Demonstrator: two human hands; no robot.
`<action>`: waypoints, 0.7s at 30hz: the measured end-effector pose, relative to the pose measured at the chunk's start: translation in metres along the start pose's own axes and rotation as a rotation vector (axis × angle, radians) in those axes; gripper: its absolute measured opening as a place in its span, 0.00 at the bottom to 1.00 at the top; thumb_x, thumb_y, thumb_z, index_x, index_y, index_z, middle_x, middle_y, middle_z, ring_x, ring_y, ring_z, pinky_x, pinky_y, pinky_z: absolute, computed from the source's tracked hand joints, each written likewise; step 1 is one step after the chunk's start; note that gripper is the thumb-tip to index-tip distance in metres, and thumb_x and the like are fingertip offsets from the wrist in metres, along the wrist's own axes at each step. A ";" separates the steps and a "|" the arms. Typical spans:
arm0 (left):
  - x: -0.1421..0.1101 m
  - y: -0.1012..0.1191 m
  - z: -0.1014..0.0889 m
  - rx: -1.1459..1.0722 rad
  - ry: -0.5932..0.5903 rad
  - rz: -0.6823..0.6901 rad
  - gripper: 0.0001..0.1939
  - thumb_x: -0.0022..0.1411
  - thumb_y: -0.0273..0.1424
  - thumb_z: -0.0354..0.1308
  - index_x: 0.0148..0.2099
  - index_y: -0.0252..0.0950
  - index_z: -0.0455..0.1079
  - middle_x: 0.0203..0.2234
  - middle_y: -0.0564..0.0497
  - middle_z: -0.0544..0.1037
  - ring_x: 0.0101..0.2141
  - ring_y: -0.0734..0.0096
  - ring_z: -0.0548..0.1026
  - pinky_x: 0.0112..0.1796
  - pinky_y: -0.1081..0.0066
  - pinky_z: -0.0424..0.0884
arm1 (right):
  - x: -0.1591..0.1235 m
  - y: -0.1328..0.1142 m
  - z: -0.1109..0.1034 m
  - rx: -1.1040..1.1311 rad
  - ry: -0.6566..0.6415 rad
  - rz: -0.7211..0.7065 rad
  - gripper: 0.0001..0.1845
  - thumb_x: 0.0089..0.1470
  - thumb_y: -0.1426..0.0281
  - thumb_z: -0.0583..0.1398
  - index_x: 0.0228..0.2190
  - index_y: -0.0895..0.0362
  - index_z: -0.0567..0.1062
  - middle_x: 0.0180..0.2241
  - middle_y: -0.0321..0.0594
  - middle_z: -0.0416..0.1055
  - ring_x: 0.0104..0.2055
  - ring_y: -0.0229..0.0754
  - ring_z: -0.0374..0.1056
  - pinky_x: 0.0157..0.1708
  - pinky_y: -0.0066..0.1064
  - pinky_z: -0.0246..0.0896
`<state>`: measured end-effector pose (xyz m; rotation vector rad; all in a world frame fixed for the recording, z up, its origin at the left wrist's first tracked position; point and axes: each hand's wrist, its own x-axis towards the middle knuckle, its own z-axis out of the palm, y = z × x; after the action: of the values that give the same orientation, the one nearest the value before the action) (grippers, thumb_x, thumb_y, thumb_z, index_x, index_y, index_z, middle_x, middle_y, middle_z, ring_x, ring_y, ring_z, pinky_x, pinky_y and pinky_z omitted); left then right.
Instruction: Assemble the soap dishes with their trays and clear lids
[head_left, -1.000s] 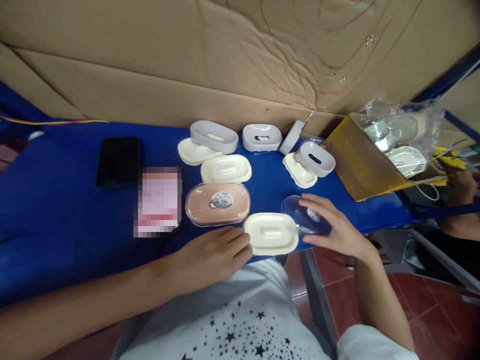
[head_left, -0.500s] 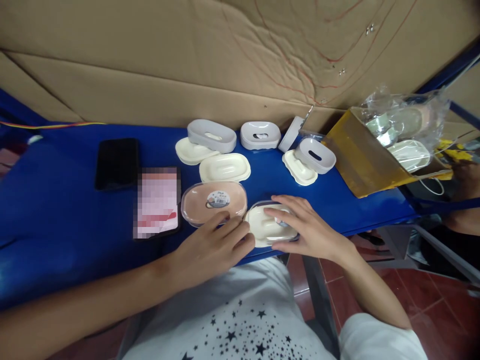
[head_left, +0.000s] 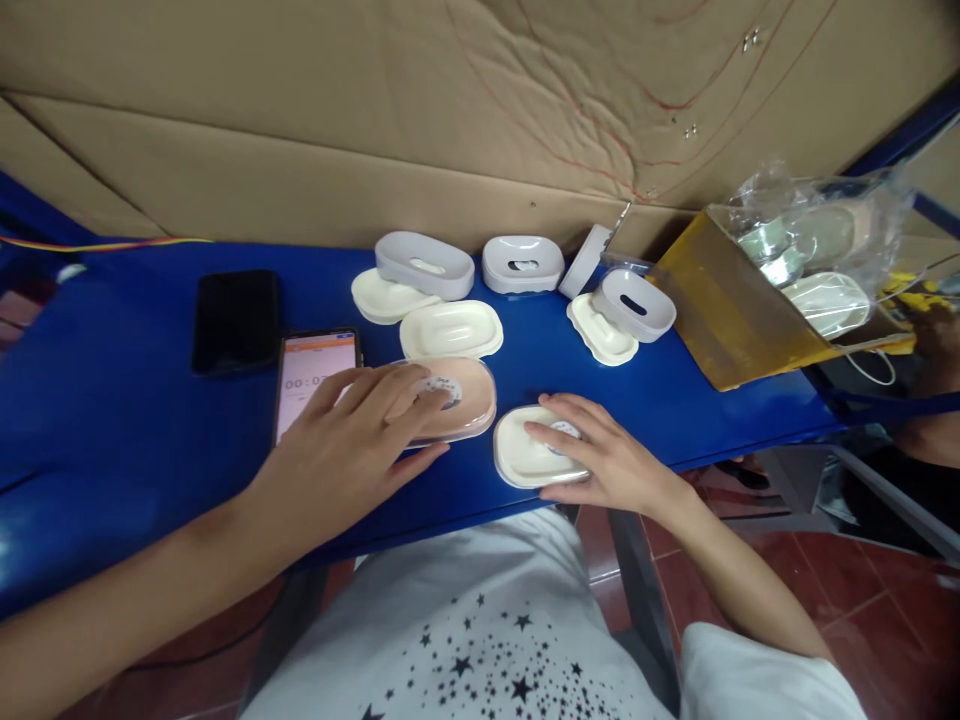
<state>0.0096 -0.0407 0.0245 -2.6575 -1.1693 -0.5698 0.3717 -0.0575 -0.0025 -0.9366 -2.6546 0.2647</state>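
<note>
My right hand (head_left: 592, 452) grips a white oval soap dish (head_left: 519, 448) with a clear cover and a round label, its thumb at the near side and fingers across the top and far edge. The dish rests near the table's front edge. To its left lies a pink soap dish (head_left: 474, 408) under a similar clear cover, also labelled. My left hand (head_left: 352, 430) is spread over that pink dish's left half, fingertips by the label; whether they press on it I cannot tell. Beneath the same hand, a phone (head_left: 319, 360) showing timer digits is partly hidden.
Grey soap dishes (head_left: 523, 265) and white inner trays (head_left: 451, 331) lie along the back of the blue table (head_left: 120, 420). A black flat object (head_left: 235, 322) is at the left. A cardboard box (head_left: 720, 320) with bagged dishes stands at the right, beside another person's arm (head_left: 926, 420).
My left hand has moved left, from beside the white dish to over the pink dish and phone. The clear cover now sits evenly over the white dish, with my right hand still on it.
</note>
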 end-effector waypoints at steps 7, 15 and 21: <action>-0.006 -0.006 0.002 -0.092 -0.046 -0.067 0.21 0.80 0.38 0.56 0.70 0.44 0.70 0.67 0.39 0.76 0.61 0.38 0.80 0.57 0.41 0.78 | -0.008 0.008 -0.002 -0.016 0.035 0.037 0.46 0.68 0.50 0.68 0.78 0.45 0.58 0.77 0.54 0.60 0.79 0.63 0.58 0.72 0.63 0.66; -0.003 -0.007 0.002 -0.027 -0.040 -0.023 0.20 0.80 0.36 0.56 0.69 0.41 0.69 0.65 0.37 0.78 0.58 0.39 0.82 0.54 0.43 0.82 | -0.016 0.018 -0.004 0.011 0.063 0.059 0.47 0.67 0.50 0.70 0.78 0.44 0.59 0.75 0.55 0.62 0.77 0.65 0.61 0.70 0.65 0.66; -0.001 -0.006 0.003 -0.072 -0.053 -0.014 0.21 0.79 0.35 0.59 0.70 0.41 0.70 0.65 0.37 0.78 0.59 0.38 0.81 0.55 0.42 0.81 | -0.020 0.022 -0.001 -0.011 0.075 0.071 0.49 0.66 0.48 0.70 0.78 0.44 0.59 0.76 0.55 0.60 0.77 0.65 0.61 0.70 0.65 0.67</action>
<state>0.0057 -0.0363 0.0212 -2.7428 -1.2040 -0.5565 0.3994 -0.0531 -0.0118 -1.0253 -2.5610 0.2272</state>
